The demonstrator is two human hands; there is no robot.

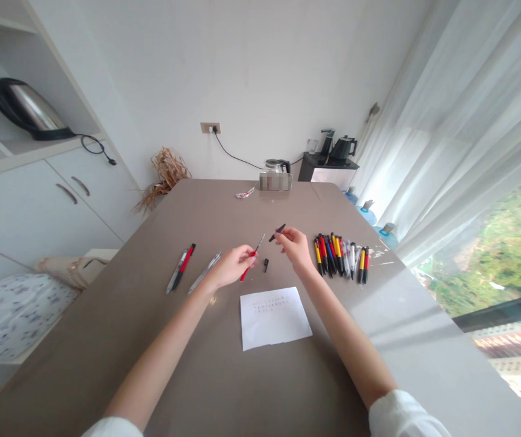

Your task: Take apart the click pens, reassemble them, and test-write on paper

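My left hand [234,265] is closed on a red pen barrel [252,257], whose thin tip points up and to the right. My right hand [294,245] pinches a small black pen part [278,232] just above it. A tiny black piece [266,264] lies on the table between both hands. A white sheet of paper [273,317] with faint writing lies in front of them.
A row of several coloured pens [341,256] lies to the right of my right hand. Three pens [190,268] lie to the left. At the brown table's [224,376] far edge stand a glass kettle [277,165] and a wrapper [244,193].
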